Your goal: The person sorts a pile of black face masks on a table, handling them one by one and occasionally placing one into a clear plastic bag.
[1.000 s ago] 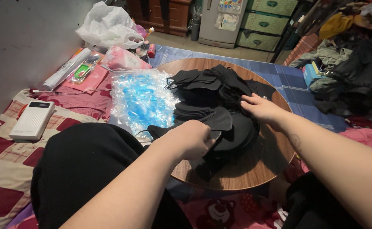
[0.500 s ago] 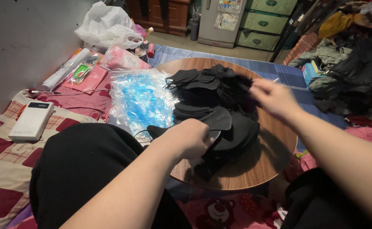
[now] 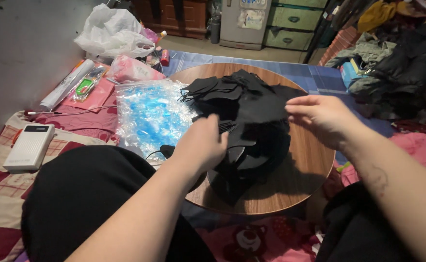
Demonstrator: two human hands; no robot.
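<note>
Our left hand (image 3: 204, 145) sits at the frame's centre, fingers curled down onto the pile of black fabric pieces (image 3: 251, 121); whether it grips one we cannot tell. Our right hand (image 3: 322, 116), right of centre, hovers with fingers loosely apart over the pile's edge. The pile lies on the round wooden desk (image 3: 300, 179), a clear bag of blue pieces (image 3: 147, 114) to its left.

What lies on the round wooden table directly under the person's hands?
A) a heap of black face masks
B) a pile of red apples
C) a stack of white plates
A: the left hand and right hand are over black masks heaped on the round wooden table.
</note>
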